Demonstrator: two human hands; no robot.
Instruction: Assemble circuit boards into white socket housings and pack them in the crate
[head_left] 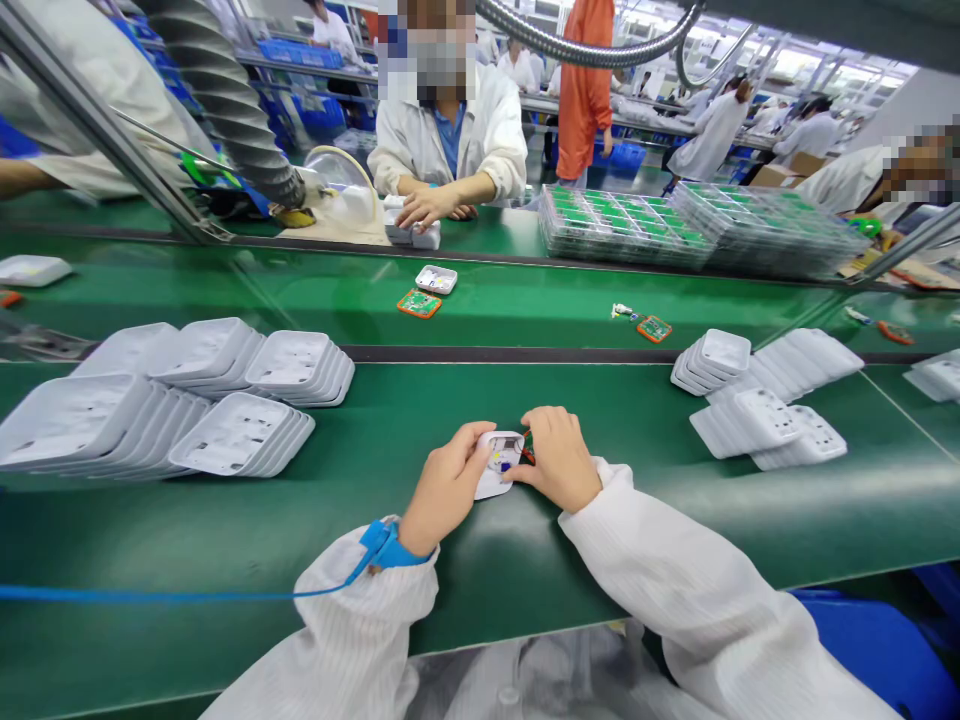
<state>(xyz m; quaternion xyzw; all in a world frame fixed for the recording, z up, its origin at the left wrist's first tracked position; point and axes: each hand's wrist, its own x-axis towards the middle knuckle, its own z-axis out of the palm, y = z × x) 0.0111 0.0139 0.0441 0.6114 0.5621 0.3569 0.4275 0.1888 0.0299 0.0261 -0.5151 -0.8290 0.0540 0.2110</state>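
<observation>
1. The green table (225, 520) runs across the whole view, with a second green belt (525, 300) behind it. A co-worker (450, 140) in a white coat sits across the belt, hands on a white piece of their own.
2. Stacks of clear trays (675, 225) holding green boards sit on the far side, right of the co-worker.
3. Piles of white covers (187, 400) lie fanned out on the left of the table, well apart from the hands. A smaller pile of white shells (757, 410) lies on the right.
4. The left hand (442, 490) grips the left edge of a white housing (499, 462), thumb curled over its rim. A blue wrist strap (384, 545) circles that wrist, and its cord trails off to the left.
5. The right hand (559, 460) has its fingers closed down over the housing's right edge, pressing a small circuit board (528, 447) that shows only as a sliver of red and green.
6. The housing rests on the table at its near middle, between both hands.
7. Two loose boards (420, 303) and (654, 328) lie on the belt.
8. Risks, as I judge them: a board seated crooked could jam or crack under thumb pressure, and the housing could skid on the smooth table if the left grip eases. The cord could catch the nearest covers if that arm swings wide.
</observation>
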